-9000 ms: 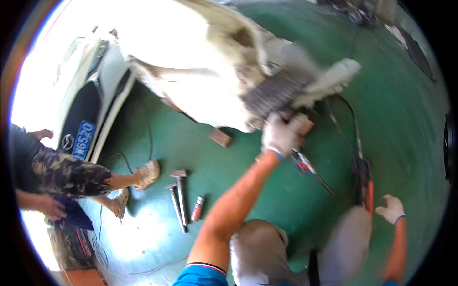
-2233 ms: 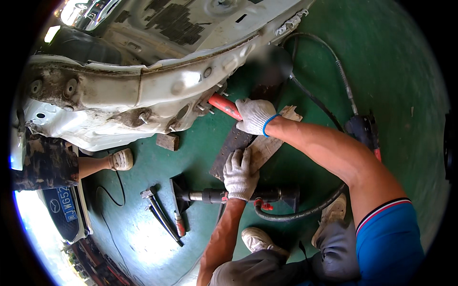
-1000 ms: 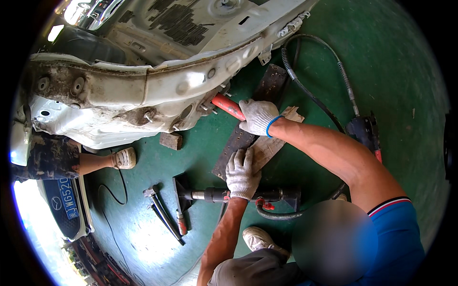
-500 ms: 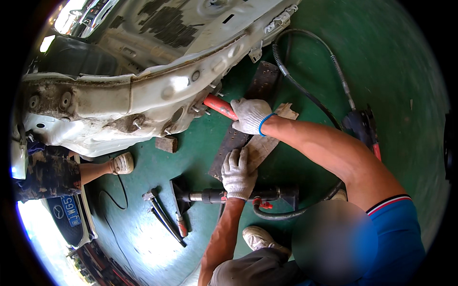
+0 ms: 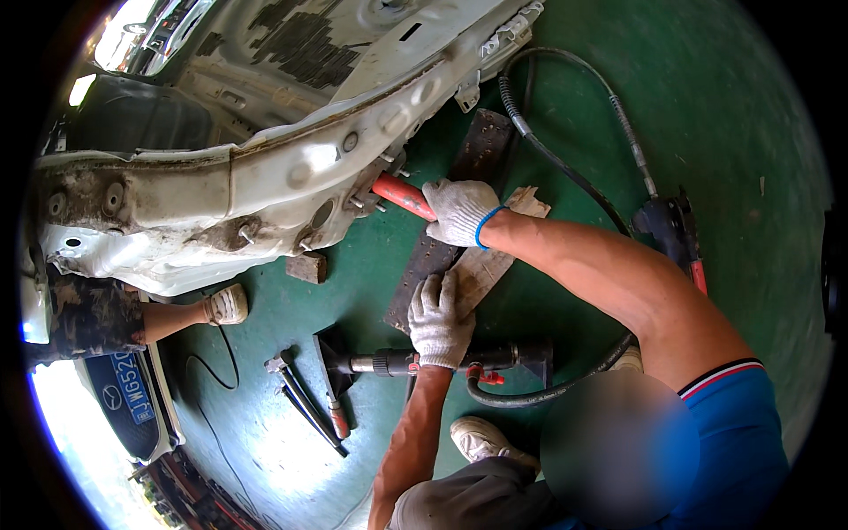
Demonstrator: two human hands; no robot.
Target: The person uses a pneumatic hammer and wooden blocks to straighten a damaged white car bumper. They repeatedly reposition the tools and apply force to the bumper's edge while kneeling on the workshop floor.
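Observation:
My right hand point(image 5: 462, 213), in a white knit glove with a blue cuff edge, is closed around a red cylindrical bar point(image 5: 404, 195). The bar's far end meets the lower edge of a white, stripped car body point(image 5: 291, 181), where I cannot make out the contact. My left hand point(image 5: 439, 321), gloved too, lies with fingers stretched over a dark, pitted plank point(image 5: 422, 281) and the edge of a pale, splintered board point(image 5: 486, 276). Just below that hand, a black hydraulic ram point(image 5: 389, 363) with red fittings lies on the floor.
A hammer point(image 5: 305, 402) and a small wood block point(image 5: 306, 267) lie on the green floor. A black hose point(image 5: 574, 168) loops at right to a pump point(image 5: 664, 225). Another person's shoe point(image 5: 227, 305) is at left, near a parked car's front point(image 5: 128, 402).
The view has shifted slightly, so the car body appears a little further left. Both hands keep nearly the same places, the right one still around the red bar.

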